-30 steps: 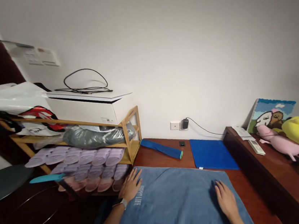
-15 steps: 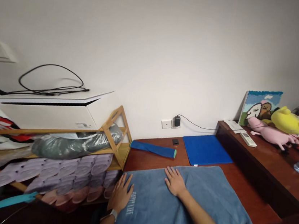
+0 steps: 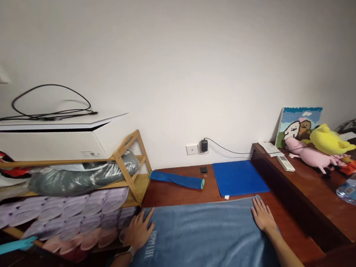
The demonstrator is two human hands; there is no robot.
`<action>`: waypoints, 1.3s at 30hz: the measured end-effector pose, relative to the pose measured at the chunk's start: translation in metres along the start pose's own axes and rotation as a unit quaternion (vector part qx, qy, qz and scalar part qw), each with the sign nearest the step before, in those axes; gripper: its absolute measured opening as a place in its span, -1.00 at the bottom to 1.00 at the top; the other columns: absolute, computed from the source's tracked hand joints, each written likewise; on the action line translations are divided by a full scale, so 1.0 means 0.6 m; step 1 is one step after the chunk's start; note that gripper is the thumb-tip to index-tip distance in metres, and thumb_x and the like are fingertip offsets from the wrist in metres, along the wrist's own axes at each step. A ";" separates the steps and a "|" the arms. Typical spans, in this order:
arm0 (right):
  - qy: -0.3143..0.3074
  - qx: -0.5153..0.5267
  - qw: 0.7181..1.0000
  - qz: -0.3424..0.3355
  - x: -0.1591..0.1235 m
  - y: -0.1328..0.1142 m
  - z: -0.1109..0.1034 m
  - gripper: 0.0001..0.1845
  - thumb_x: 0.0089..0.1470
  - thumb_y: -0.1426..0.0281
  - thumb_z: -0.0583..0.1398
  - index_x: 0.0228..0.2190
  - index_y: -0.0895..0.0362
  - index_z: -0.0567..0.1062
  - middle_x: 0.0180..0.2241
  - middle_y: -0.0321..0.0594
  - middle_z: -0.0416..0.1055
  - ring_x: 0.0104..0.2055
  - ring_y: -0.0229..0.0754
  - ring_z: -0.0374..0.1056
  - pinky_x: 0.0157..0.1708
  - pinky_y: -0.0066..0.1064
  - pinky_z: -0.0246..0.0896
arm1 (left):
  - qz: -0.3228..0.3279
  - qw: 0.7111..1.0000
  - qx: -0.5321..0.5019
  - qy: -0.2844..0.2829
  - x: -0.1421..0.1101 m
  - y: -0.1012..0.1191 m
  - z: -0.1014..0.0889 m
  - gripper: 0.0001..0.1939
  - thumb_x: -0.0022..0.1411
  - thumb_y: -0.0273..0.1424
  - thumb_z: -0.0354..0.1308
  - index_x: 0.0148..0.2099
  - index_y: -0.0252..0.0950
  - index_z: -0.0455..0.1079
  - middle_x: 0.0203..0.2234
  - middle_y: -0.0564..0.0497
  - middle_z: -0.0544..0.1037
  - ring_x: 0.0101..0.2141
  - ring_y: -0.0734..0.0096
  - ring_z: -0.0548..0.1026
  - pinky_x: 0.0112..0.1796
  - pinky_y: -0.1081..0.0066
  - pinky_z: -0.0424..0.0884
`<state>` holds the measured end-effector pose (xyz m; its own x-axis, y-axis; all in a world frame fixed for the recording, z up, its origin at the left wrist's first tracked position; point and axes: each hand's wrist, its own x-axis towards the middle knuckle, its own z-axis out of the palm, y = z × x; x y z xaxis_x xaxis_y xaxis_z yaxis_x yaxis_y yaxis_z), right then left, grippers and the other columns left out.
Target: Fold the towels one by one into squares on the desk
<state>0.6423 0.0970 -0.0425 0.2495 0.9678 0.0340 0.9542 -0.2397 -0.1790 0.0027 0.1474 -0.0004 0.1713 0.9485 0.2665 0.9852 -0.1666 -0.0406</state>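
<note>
- Spreading across the near part of the desk (image 3: 170, 197), the blue-grey towel (image 3: 197, 240) lies mostly flat, with soft creases toward its right side.
- The left hand (image 3: 139, 232) is open, palm down at the towel's left edge, beside the pale "HAPPY LIFE" lettering (image 3: 150, 243); a watch (image 3: 131, 251) sits on that wrist.
- The right hand (image 3: 263, 215) is open too, fingers spread on the towel's far right corner; neither of the 2 hands grips anything.
- Behind the towel lie a blue roll (image 3: 177, 179) with a green end and, to its right, a bright blue mat (image 3: 240, 178).
- On the wall, a black plug (image 3: 204, 145) sits in the right of 2 plates, its cord running right.
- The raised surface (image 3: 326, 191) at right holds a white remote (image 3: 286, 163), pink (image 3: 308, 154) and yellow (image 3: 331, 140) plush toys, a picture (image 3: 299, 124) and a clear bottle (image 3: 355, 191).
- At left, a wooden rack (image 3: 141, 185) carries a white box (image 3: 46, 145) topped by a black cable (image 3: 48, 116), with purple slippers (image 3: 73, 209) lower down.
</note>
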 end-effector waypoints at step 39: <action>-0.008 -0.023 1.000 0.014 0.017 0.009 -0.003 -0.24 0.37 0.10 -0.26 0.45 0.14 0.08 0.48 -0.21 -0.01 0.52 -0.02 -0.14 0.45 -0.06 -0.18 | -0.041 0.998 -0.037 0.003 0.021 0.001 0.074 -0.43 0.46 -0.24 -0.09 0.44 -0.19 0.24 0.39 -0.12 0.31 0.38 0.09 0.24 0.34 0.06 0.15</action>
<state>0.6501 0.1054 -0.0412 0.2744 0.9615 0.0147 0.9535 -0.2701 -0.1338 0.0058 0.1710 -0.0399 0.0896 0.9584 0.2711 0.9927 -0.1079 0.0535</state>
